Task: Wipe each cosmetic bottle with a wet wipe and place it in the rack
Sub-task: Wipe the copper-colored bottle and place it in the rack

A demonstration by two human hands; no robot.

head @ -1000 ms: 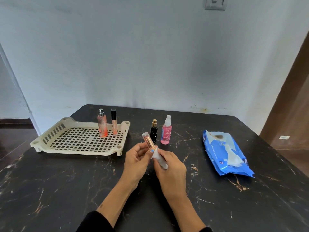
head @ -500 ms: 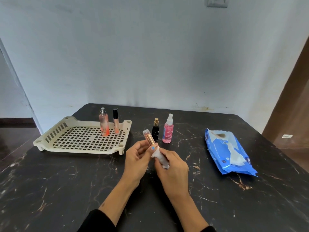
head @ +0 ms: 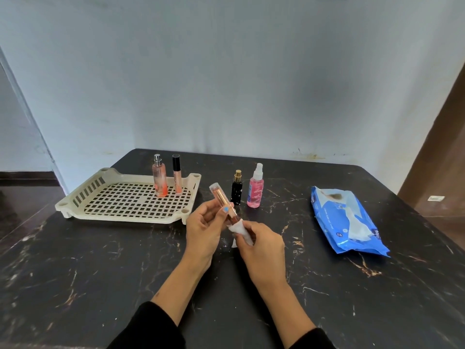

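My left hand (head: 205, 229) holds a slim rose-gold cosmetic tube (head: 221, 197) tilted up to the left, above the table's middle. My right hand (head: 261, 244) pinches a white wet wipe (head: 240, 229) wrapped round the tube's lower end. A cream plastic rack (head: 100, 183) sits at the left; an orange-pink spray bottle (head: 159, 178) and a thin black-capped tube (head: 177, 177) stand upright at its far right side. On the table beside the rack stand a small black bottle (head: 237, 188) with a gold cap and a pink spray bottle (head: 256, 188).
A blue pack of wet wipes (head: 344, 220) lies at the right of the dark marble table (head: 75, 273), with a wipe sticking out of its opening. A pale wall runs behind the table. A brown door edge stands at the far right.
The hands and the tube stay in nearly the same place. The wipe has slid a little lower on the tube's lower end.
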